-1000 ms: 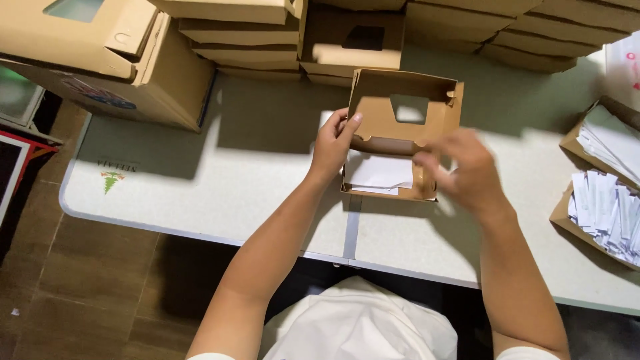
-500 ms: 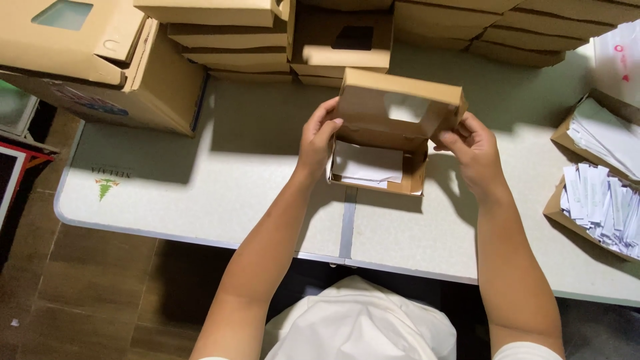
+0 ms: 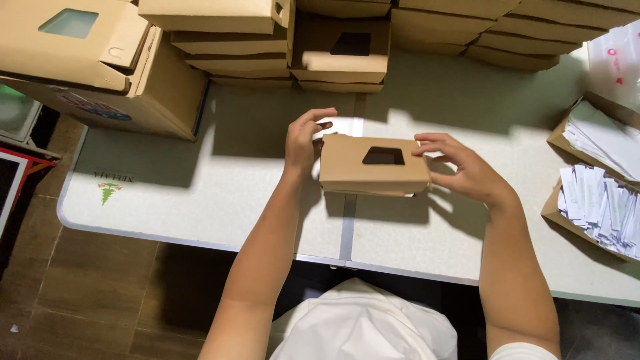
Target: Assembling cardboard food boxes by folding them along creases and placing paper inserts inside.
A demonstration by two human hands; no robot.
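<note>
Left hand [image 3: 303,143] pressed flat against the left end of a small brown cardboard box [image 3: 373,167], thumb and fingers spread along its edge; right hand [image 3: 460,170] cupped round the right end, fingertips curled over the top corner; grasped from both ends, then, and held just above the white bench [image 3: 200,193], near its middle seam.

Compared with half a second ago: lid now folded fully down over the base, where before it stood raised and tilted with the white paper inside plain to see; paper now hidden, save a pale sliver behind the box by the left fingers, its nature hard to tell. Judged from this, closing step about done; box looks shut, though whether any tab is tucked in cannot be told.

Box itself: matt kraft card, stiff, sharp creases, low and oblong, with a dark trapezoid window cut in the top.

Further out: stacks of the same flat brown boxes [image 3: 227,50] along the far edge of the bench, one with its own window [image 3: 351,43] facing up; a bigger carton [image 3: 100,73] at far left with a greenish window in its flap; at right, open card trays of white paper slips [image 3: 597,207], thin and loosely fanned; beyond them a clear plastic bag [image 3: 617,57], glossy. Bench top smooth, pale plastic, rounded corner; brown tiled floor [image 3: 73,300] below.
</note>
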